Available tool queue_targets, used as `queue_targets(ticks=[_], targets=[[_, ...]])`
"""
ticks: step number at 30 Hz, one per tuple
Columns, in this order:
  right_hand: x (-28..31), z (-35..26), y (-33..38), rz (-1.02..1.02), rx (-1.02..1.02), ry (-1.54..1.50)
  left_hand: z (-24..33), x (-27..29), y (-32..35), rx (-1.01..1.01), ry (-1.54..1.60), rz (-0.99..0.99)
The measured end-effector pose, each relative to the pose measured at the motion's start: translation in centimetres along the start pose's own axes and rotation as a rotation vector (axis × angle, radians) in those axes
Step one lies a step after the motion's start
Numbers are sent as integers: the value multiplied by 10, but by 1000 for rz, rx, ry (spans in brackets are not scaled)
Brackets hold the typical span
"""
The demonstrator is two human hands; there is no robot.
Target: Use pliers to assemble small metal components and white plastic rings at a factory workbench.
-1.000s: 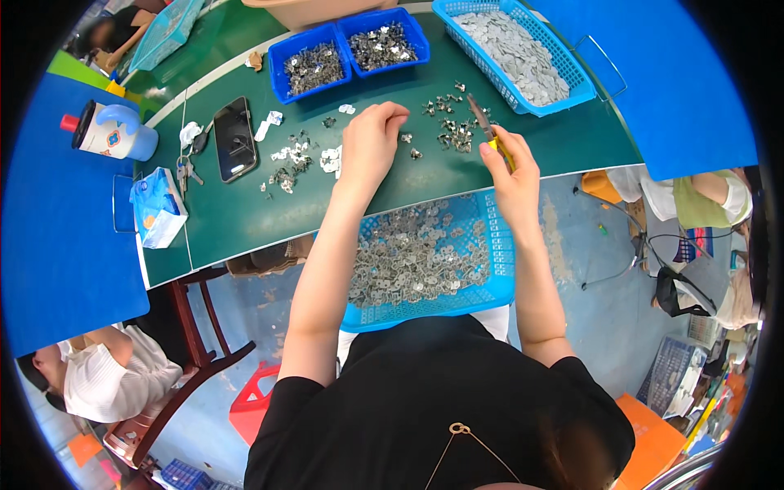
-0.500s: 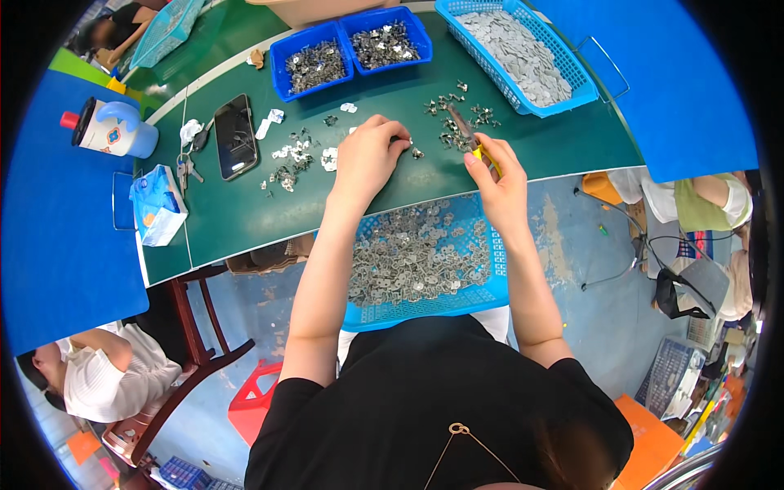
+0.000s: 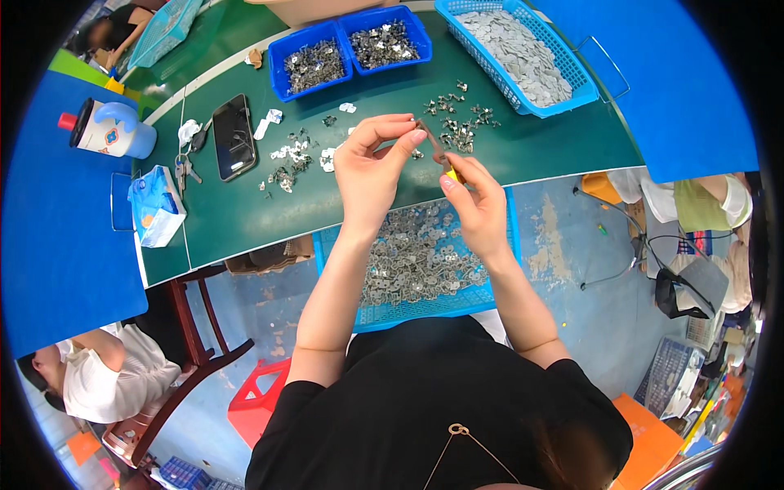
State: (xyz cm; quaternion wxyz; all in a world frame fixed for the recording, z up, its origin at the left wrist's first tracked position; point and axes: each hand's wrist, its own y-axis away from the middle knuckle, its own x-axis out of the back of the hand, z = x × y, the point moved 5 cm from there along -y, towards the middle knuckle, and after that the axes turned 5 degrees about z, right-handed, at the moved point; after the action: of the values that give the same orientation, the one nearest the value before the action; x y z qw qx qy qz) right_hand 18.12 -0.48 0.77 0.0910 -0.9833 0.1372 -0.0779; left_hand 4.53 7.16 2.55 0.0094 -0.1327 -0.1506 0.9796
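My right hand [image 3: 480,204] is closed round the yellow handles of a small pair of pliers [image 3: 436,149], whose jaws point up and to the left. Fingertips of my left hand [image 3: 367,167] are pinched together at the tip of those jaws. Whatever they hold there is too small to make out. Just beyond the pliers lies a loose heap of small metal clips [image 3: 460,133] on the green table [image 3: 302,204]. Below my wrists, a blue mesh basket [image 3: 513,237] over my lap holds many flat metal pieces [image 3: 416,261].
Two blue bins [image 3: 282,88] of small metal parts and a light-blue basket [image 3: 584,98] of grey flat pieces stand at the back. To the left are a phone [image 3: 235,137], keys [image 3: 186,167], a tumbler [image 3: 114,139] and a tissue pack [image 3: 157,204]. A person [image 3: 114,376] sits at lower left.
The pliers in my right hand have come left and nearer, away from the clip heap. My left hand has turned and shifted slightly right, so its fingertips now meet the jaws.
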Motion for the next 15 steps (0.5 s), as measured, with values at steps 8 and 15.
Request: queue_targets(ticks=[8, 15], targets=[[1, -2, 0, 13, 12, 9, 10, -2, 3, -19, -132, -24], [1, -3, 1, 12, -29, -11, 14, -3, 0, -51, -154, -83]])
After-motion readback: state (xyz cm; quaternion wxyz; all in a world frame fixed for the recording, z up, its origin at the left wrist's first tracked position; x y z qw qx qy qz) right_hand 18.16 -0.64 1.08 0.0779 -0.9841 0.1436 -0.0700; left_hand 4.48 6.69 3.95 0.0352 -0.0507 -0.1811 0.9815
